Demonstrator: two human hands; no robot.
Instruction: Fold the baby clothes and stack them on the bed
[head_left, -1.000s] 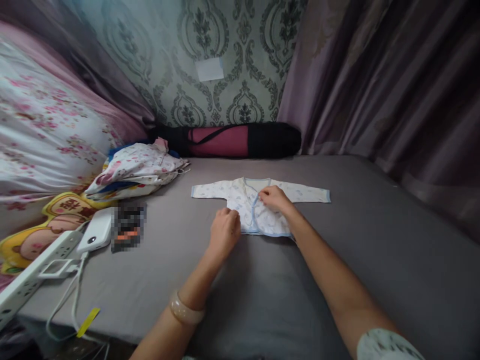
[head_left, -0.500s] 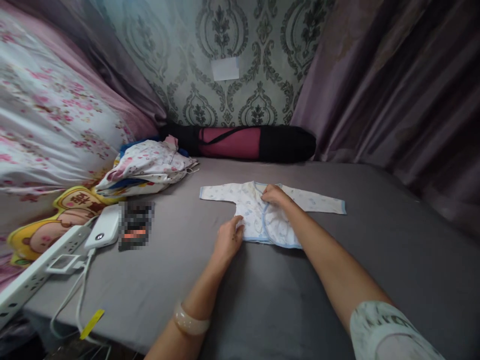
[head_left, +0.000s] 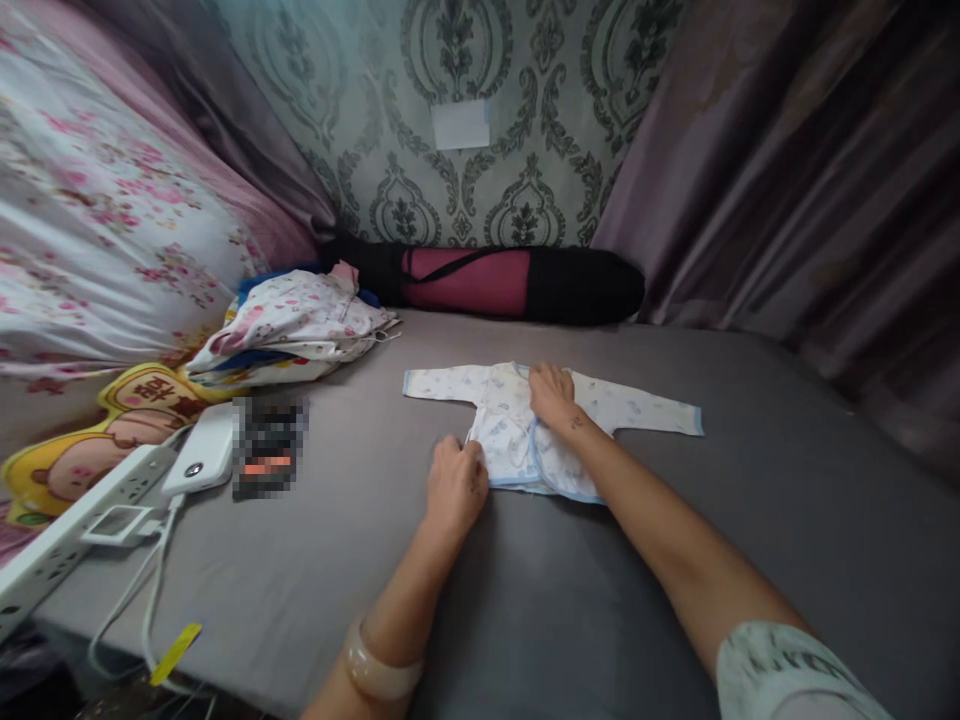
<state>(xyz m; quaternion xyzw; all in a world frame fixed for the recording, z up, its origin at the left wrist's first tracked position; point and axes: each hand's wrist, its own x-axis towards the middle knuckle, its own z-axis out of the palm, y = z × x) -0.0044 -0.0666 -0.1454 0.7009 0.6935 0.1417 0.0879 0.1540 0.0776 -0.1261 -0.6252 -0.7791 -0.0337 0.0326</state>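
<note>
A small white baby shirt (head_left: 501,440) with a pale blue print and blue trim lies face up, its two sleeves stretched out to either side. At its lower left side edge, my left hand (head_left: 456,483) has its fingers closed on the fabric. My right hand (head_left: 553,393) reaches over the front, fingers curled down on the cloth just below the neckline. My right forearm covers part of the shirt's right half. The fingertips of both hands are partly hidden.
The shirt lies on a grey sheet (head_left: 337,520). A clothes pile (head_left: 300,320) sits at the back left, beside a long black and maroon bag (head_left: 480,283). Nearer on the left are a yellow cartoon cushion (head_left: 82,465), a white power bank (head_left: 202,450), a power strip (head_left: 75,530) and cables.
My right hand has shifted slightly on the shirt front, its fingers now turned further down. My left hand stays at the side edge. The view has moved slightly.
</note>
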